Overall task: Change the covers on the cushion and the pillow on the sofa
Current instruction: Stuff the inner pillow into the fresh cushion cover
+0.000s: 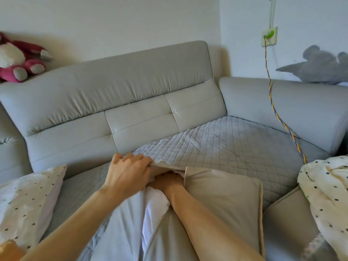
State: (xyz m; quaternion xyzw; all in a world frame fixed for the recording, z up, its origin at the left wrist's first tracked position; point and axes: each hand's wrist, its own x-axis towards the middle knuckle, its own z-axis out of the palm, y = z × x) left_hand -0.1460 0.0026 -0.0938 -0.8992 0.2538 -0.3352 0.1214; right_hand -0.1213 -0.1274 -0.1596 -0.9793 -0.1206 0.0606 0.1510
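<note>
The beige cushion cover (222, 194) lay on the sofa (122, 81) seat straight ahead of the person, its mouth gaping at the twelve o'clock end. The white insert (154, 202) bulged out of that mouth toward seven o'clock. The left hand (130, 172) had its fingers curled over the lip of the cushion cover, pinching it and drawing it back. The right hand (167, 180) was buried in the opening against the white insert. Its fingers were hidden, so whether they gripped anything could not be told. A dotted pillow (28, 200) lay at nine o'clock from the work and dotted fabric (327, 194) at three o'clock.

The step looked to be working the white insert and cushion cover past each other. Done well, the left hand would hold the lip taut and wide. The right would take the white insert by a corner, folded slightly so it cleared the mouth without straining the seam. Pulling on a bunched middle would likely jam it.
</note>
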